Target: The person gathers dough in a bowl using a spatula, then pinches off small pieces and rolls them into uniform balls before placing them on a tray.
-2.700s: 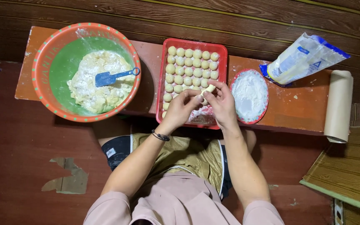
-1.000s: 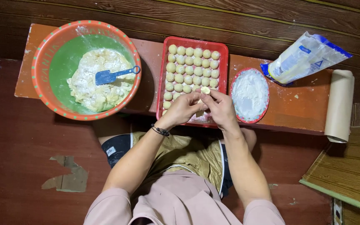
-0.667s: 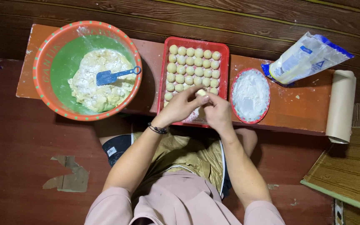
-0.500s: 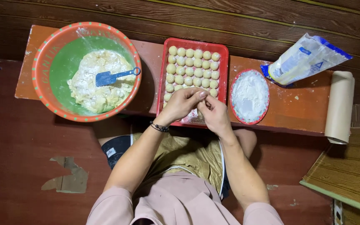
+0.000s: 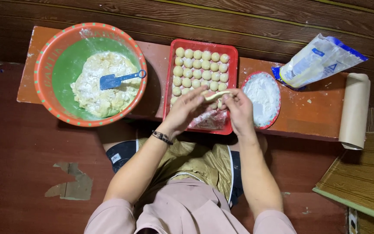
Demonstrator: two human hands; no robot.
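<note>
Between both hands, over the red tray (image 5: 234, 60), a dough strip (image 5: 216, 95) lay stretched, its long axis running left to right and rising slightly toward the right. The left hand (image 5: 187, 108) pinched its left end with fingers drawn together; the right hand (image 5: 239, 106) pinched the right end, its other fingers loosely curled. Rows of dough balls (image 5: 202, 69) filled the tray beneath. A flour plate (image 5: 262, 93) sat just right; a bowl (image 5: 44, 86) with a blue spatula (image 5: 117, 79) stood well left.
</note>
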